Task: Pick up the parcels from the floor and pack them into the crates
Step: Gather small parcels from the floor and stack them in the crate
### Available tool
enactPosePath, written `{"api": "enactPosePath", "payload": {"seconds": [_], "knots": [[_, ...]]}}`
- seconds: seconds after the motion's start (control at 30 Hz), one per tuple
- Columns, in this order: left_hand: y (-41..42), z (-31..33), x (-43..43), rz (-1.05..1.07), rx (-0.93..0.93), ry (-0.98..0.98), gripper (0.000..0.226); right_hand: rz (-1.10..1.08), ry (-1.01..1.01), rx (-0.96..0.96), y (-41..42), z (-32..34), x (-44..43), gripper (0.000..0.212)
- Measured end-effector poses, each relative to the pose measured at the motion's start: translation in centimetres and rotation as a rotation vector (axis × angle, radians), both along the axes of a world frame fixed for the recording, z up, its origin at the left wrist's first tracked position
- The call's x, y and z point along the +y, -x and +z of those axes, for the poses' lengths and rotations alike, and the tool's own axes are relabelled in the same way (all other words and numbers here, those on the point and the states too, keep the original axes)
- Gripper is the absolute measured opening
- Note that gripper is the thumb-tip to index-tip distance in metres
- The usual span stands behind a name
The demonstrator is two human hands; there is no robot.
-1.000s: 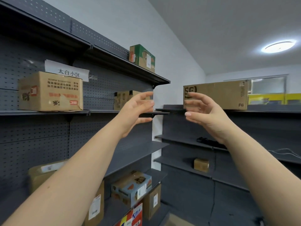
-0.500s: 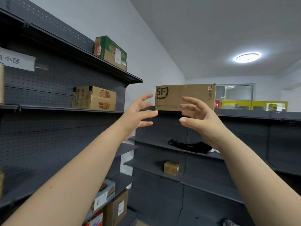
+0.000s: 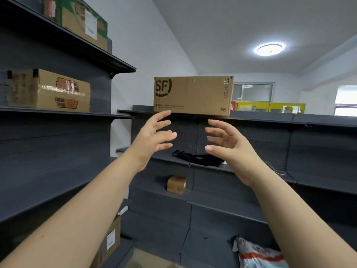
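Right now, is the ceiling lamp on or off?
On: the lamp glows bright white, with a halo of light around it.

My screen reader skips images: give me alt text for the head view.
The left hand and right hand reach up, fingers spread and holding nothing, just below an SF cardboard box on a dark top shelf. Other boxes line nearby shelves.

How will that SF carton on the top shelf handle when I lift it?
The SF carton looks stiff: flat faces, square edges. It is wider than the gap between the left hand and right hand, so spread them to its ends. Its weight cannot be told; sitting high, it might tip forward.
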State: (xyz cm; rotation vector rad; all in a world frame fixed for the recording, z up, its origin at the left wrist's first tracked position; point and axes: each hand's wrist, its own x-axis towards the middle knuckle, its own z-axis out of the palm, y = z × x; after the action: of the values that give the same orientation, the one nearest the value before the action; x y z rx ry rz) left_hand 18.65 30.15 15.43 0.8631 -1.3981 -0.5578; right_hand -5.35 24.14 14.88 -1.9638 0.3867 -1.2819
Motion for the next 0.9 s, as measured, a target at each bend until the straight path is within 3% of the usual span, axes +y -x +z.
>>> {"api": "enactPosePath", "payload": {"seconds": [0.5,0.9], "knots": [[-7.2,-3.1,-24.0,-0.131,-0.048,-0.08,0.062,-0.115,-0.042,-0.005,-6.6,-3.2,-21.5,0.07],[-9.6,-9.6,-38.0,-0.069,0.0,-0.146,0.056,-0.073,-0.171,-0.011,-9.2,-9.9,-37.0,0.067]]}}
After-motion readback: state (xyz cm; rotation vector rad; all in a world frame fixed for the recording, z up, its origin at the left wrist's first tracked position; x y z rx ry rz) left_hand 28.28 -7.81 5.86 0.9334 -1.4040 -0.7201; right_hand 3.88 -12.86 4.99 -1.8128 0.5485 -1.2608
